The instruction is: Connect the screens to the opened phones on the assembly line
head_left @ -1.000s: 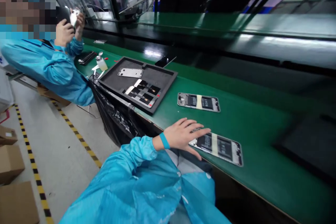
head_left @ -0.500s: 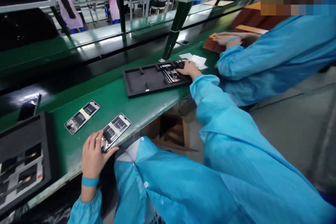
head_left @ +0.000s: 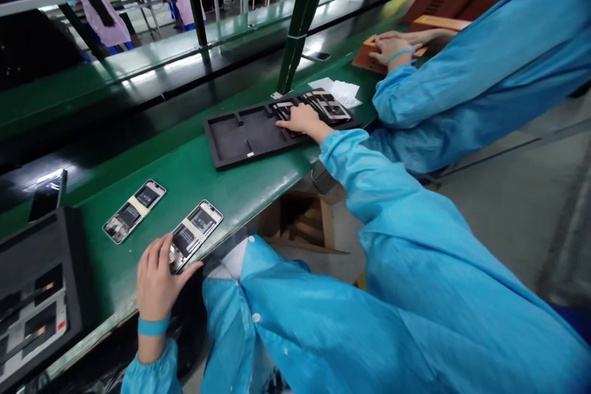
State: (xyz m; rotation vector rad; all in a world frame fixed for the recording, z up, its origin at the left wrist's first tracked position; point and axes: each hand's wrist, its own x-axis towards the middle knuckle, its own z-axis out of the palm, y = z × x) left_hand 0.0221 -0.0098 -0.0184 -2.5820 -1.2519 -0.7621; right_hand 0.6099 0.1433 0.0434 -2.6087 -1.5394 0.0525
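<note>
My left hand [head_left: 159, 274] curls round the lower end of an opened phone [head_left: 196, 231], its thumb along the near edge and fingers on the far side. Two dark battery-like blocks and a pale band show inside that phone, which lies on the bench. A similar opened phone [head_left: 133, 211] lies to its left. My right hand [head_left: 302, 118] reaches into a black tray [head_left: 240, 135], its fingers bent over flat dark-and-silver parts. Its thumb points left; the fingertips are partly hidden. More flat parts with a red mark [head_left: 327, 104] lie fanned out just right of it.
Another black tray [head_left: 76, 258] with flat parts stands at the left on the green bench [head_left: 184, 166]. White sheets [head_left: 341, 92] lie behind the right tray. At right, a co-worker's hands [head_left: 392, 49] rest on an orange box [head_left: 367, 56]. A cardboard box [head_left: 300, 221] sits below the bench.
My right hand has shifted left within the tray, from the right-hand parts onto those beside them, uncovering the fanned ones. My left hand stays at the phone. The view has shifted slightly.
</note>
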